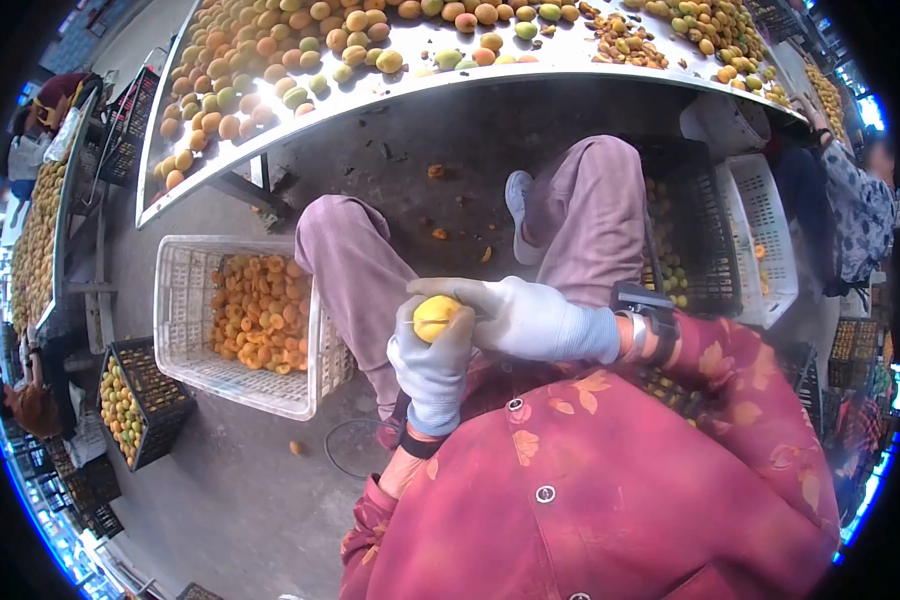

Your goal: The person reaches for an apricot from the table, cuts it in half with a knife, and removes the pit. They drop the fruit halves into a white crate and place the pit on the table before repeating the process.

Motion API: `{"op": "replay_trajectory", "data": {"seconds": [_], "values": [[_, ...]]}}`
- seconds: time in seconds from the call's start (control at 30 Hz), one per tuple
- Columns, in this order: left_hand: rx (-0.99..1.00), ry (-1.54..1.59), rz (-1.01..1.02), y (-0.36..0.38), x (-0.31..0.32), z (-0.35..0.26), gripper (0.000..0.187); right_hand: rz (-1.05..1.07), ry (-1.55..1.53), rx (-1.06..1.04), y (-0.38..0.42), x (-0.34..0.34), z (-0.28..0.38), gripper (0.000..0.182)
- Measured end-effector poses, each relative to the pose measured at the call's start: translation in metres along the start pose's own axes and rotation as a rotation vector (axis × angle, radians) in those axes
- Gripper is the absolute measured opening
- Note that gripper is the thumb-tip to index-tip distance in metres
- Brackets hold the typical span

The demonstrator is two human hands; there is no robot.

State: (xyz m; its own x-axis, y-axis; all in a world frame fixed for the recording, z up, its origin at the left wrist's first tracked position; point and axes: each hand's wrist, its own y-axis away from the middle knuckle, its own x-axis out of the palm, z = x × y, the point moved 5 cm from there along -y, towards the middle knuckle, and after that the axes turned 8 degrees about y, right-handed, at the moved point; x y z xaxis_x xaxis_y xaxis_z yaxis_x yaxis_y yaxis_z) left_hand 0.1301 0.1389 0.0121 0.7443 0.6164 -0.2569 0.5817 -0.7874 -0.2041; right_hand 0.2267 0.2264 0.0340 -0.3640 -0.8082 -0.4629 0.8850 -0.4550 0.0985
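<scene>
A yellow apricot (pixel 436 317) is gripped in my left hand (pixel 432 370), above my lap. My right hand (pixel 535 318) lies against it from the side, its fingers closed around the fruit's far edge; whether it holds anything else is hidden. Both hands wear pale gloves. To the left of my knee a white crate (pixel 315 370) holds many orange apricot halves (pixel 260 315). Ahead of my knees, whole apricots (pixel 389 61) and a heap of small brown pieces (pixel 630 45) lie on a shiny metal table (pixel 370 97).
Black crates (pixel 705 225) and a white crate (pixel 765 235) stand right of my legs. Another black crate (pixel 160 400) with fruit is at the left. A white bucket (pixel 727 122) sits under the table. Other people work at both sides.
</scene>
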Motion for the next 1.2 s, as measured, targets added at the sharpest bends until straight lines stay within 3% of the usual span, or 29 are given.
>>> {"op": "replay_trajectory", "data": {"seconds": [0.07,0.13,0.2,0.3,0.43,0.5,0.63,0.7,0.73,0.77,0.83,0.87,0.9,0.93,0.97,1.0,1.07,1.1,1.2], "values": [[0.086,-0.015,-0.031,0.000,-0.002,-0.003,0.024,0.038,0.010,0.009,0.000,-0.002,-0.001,0.067],[0.015,0.022,-0.027,0.000,-0.002,-0.005,0.024,0.074,0.023,0.016,0.001,-0.008,0.005,0.069],[-0.052,0.062,-0.026,-0.002,-0.001,-0.002,0.024,0.157,0.453,0.056,0.001,-0.013,0.009,0.069],[-0.110,0.085,0.052,-0.001,0.003,0.017,0.024,0.073,0.527,0.061,0.001,-0.010,0.009,0.069],[-0.199,0.258,0.122,-0.002,0.004,0.024,0.020,0.059,0.494,0.129,0.000,-0.007,0.010,0.068],[-0.469,0.504,0.099,0.001,0.006,0.030,0.017,0.059,0.485,0.190,0.002,-0.008,0.012,0.066],[-0.470,0.579,0.054,-0.001,0.006,0.016,0.017,-0.002,0.372,0.105,-0.001,-0.012,0.008,0.066],[-0.542,0.638,0.088,-0.001,0.007,0.012,0.018,0.150,0.329,0.175,-0.002,-0.015,0.009,0.067],[-0.483,0.589,0.082,-0.003,0.007,0.014,0.017,0.164,0.323,0.194,-0.002,-0.017,0.007,0.069],[-0.328,0.302,0.125,-0.004,0.005,0.017,0.017,0.123,0.308,0.175,-0.001,-0.014,0.001,0.072],[-0.176,0.243,0.163,-0.008,0.007,0.021,0.021,0.135,0.374,0.204,-0.005,-0.020,0.015,0.076],[-0.190,0.191,0.150,-0.006,0.005,0.025,0.023,0.151,0.363,0.238,-0.006,-0.021,0.015,0.075],[-0.394,0.388,0.109,-0.005,0.004,0.017,0.023,0.138,0.385,0.201,-0.007,-0.022,0.018,0.074],[-0.436,0.464,0.128,-0.006,0.003,0.022,0.024,0.163,0.363,0.221,-0.009,-0.022,0.019,0.073],[-0.495,0.775,0.145,-0.007,0.002,0.010,0.024,0.154,0.318,0.223,-0.011,-0.025,0.027,0.071],[-0.464,0.860,0.149,-0.011,0.000,0.006,0.023,0.146,0.261,0.186,-0.012,-0.025,0.025,0.070],[-0.646,0.874,0.208,-0.015,-0.011,-0.013,0.024,0.166,0.181,0.136,-0.010,-0.030,0.038,0.070],[-0.529,0.808,0.200,-0.013,-0.008,-0.002,0.026,0.199,0.170,0.132,-0.009,-0.032,0.038,0.071],[-0.574,0.857,0.232,-0.013,-0.005,0.000,0.033,0.208,0.369,0.149,-0.003,-0.034,0.034,0.074]]}}
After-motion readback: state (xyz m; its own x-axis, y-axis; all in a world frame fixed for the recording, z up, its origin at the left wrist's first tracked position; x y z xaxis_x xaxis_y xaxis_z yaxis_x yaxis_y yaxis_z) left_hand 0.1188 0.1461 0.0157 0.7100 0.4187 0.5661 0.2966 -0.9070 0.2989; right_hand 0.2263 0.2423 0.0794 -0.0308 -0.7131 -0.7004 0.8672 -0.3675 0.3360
